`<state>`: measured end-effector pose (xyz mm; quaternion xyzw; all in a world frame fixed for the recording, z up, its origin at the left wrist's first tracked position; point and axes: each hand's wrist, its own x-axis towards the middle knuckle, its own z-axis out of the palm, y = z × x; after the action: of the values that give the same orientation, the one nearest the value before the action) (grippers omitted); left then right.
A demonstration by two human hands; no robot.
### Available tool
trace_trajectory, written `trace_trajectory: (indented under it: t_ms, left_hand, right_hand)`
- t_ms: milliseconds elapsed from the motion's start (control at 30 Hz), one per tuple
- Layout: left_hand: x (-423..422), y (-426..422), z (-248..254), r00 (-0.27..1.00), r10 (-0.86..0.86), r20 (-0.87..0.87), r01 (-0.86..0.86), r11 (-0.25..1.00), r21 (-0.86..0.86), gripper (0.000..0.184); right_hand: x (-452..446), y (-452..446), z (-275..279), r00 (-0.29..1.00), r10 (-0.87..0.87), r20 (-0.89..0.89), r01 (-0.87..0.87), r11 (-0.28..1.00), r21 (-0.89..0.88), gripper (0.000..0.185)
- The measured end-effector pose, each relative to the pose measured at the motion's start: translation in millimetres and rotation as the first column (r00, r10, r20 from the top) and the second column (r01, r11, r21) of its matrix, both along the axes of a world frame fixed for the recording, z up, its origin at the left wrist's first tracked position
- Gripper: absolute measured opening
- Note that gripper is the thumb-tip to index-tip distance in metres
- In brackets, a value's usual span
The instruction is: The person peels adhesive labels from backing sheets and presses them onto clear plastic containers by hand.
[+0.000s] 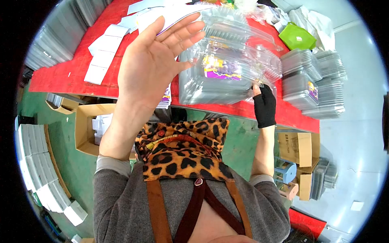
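Observation:
My left hand is raised above the red table, palm in view and fingers spread, with nothing in it. To its right lies a stack of clear plastic containers, the top one bearing a purple and yellow label. My right hand, in a black fingerless glove, is at the right front corner of that stack. Its thumb and fingers pinch the edge of a clear plastic container that looks raised and tilted. White paper sheets lie left of my left hand.
More stacked containers stand at the table's right and far left. A green bag sits at the back right. Below are cardboard boxes, a blue stool and white stacks on the floor.

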<state>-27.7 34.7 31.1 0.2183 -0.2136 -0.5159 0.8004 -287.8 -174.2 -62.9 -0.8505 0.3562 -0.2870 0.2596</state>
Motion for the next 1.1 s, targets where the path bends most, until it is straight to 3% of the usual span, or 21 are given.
trace_trajectory:
  t_ms: [133,233,333,533,600,633,667,700,733,767,800,867,900,933,1000,1067,1100]
  left_hand:
    - [-1.5,0.6,0.7,0.999,0.034,0.006,-0.034,0.999,0.037,0.051]
    - [-4.4,2.0,1.5,0.999,0.048,0.014,-0.049,0.998,0.051,0.05]
    - [-6.7,2.6,3.9,0.997,0.066,0.04,-0.069,0.995,0.077,0.05]
    - [-9.2,3.9,3.0,0.996,0.07,0.054,-0.075,0.993,0.091,0.051]
    - [-7.6,7.4,1.5,0.996,0.058,0.063,-0.066,0.989,0.129,0.051]
    - [-6.4,9.9,0.4,0.996,0.052,0.068,-0.062,0.987,0.145,0.052]
    - [-2.4,15.6,-5.6,0.993,0.064,0.096,-0.077,0.988,0.131,0.052]
    - [4.2,24.3,-15.5,0.989,0.075,0.127,-0.09,0.989,0.117,0.052]
    - [8.9,31.0,-18.9,0.984,0.086,0.158,-0.103,0.989,0.103,0.053]
    - [11.9,35.7,-17.4,0.945,0.261,0.196,-0.289,0.948,0.133,0.044]
    - [35.6,46.1,-36.7,0.94,0.303,0.156,-0.295,0.953,-0.071,0.038]
    - [64.5,58.0,-35.9,0.702,0.646,0.3,-0.675,0.738,-0.01,0.032]
    - [73.6,63.5,-31.0,0.477,0.708,0.52,-0.797,0.598,-0.083,0.03]
    - [107.1,70.4,-36.9,0.547,0.7,0.459,-0.758,0.647,-0.082,0.029]
    - [143.3,66.4,-36.9,0.42,0.683,0.597,-0.849,0.529,-0.007,0.03]
    - [184.9,61.8,-40.4,0.388,0.524,0.758,-0.799,0.602,-0.006,0.031]
    - [213.3,57.7,-49.0,0.336,0.395,0.855,-0.798,0.602,0.036,0.03]
  right_hand:
    - [-10.0,-9.3,-2.8,1.0,0.004,-0.03,0.001,0.986,0.169,0.028]
    - [-21.6,-29.0,-31.0,0.998,-0.031,0.052,0.025,0.994,0.108,0.028]
    - [-18.2,-23.9,-20.6,0.989,-0.008,0.147,-0.021,0.98,0.2,0.027]
    - [-16.8,-35.0,17.1,0.994,-0.093,0.053,0.04,0.784,0.62,0.026]
    - [-13.8,-41.0,19.2,0.918,-0.202,0.342,-0.218,0.464,0.859,0.034]
    - [-12.4,-44.4,21.4,0.843,-0.295,0.449,-0.372,0.283,0.884,0.038]
    - [-11.2,-49.8,24.3,0.751,-0.403,0.523,-0.529,0.107,0.842,0.043]
    - [-15.8,-64.0,13.8,0.674,-0.375,0.636,-0.72,-0.146,0.678,0.059]
    - [-13.0,-65.9,17.7,0.688,-0.408,0.6,-0.7,-0.156,0.697,0.064]
    - [-10.1,-65.6,21.4,0.7,-0.441,0.561,-0.679,-0.169,0.715,0.069]
    - [-5.9,-64.4,25.3,0.712,-0.474,0.519,-0.657,-0.186,0.731,0.075]
    - [7.0,-59.1,35.4,0.745,-0.485,0.458,-0.584,-0.141,0.799,0.082]
    - [13.4,-55.2,38.4,0.764,-0.463,0.448,-0.551,-0.108,0.828,0.082]
    - [19.5,-53.5,39.4,0.784,-0.44,0.437,-0.517,-0.075,0.852,0.083]
    - [30.7,-56.3,35.6,0.82,-0.412,0.396,-0.424,0.026,0.905,0.086]
    - [36.5,-65.8,29.7,0.81,-0.413,0.416,-0.41,0.109,0.906,0.087]
    - [37.4,-69.7,30.9,0.817,-0.384,0.43,-0.445,0.054,0.894,0.083]
